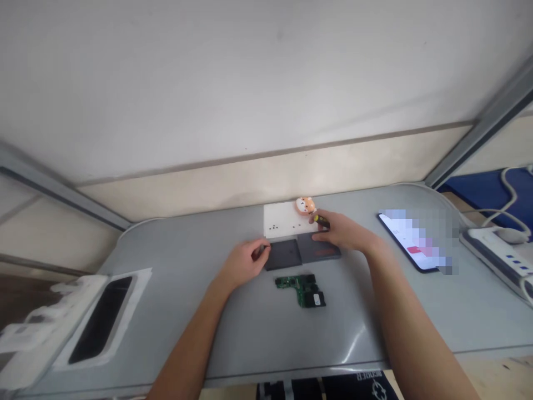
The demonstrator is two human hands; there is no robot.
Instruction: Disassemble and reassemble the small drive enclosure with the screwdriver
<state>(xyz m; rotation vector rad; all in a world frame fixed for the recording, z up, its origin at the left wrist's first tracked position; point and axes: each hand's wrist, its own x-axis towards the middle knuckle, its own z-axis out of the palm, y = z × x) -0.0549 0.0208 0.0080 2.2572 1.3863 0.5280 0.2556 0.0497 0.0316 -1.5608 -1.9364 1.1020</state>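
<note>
My left hand [249, 261] is closed at the left edge of an open dark tray-like shell [284, 254]; a small dark thing shows between its fingers, too small to name. My right hand [336, 229] grips a yellow-and-black screwdriver [321, 220], its fingers also touching the second dark shell [318, 248], which lies beside the first. Nearer to me on the grey table rests a green circuit board [306, 290] with black parts. Behind the shells, a white sheet [281, 214] bears several tiny dark screws [273, 227] and an orange-and-white animal-face object [305, 205].
A lit phone or tablet [412, 244] lies at the right, beside a white power strip [499, 261] with cables. At the left are a dark-screened device [102, 316] on white paper and another white strip with plugs [54, 328]. Metal posts flank the grey table [175, 244].
</note>
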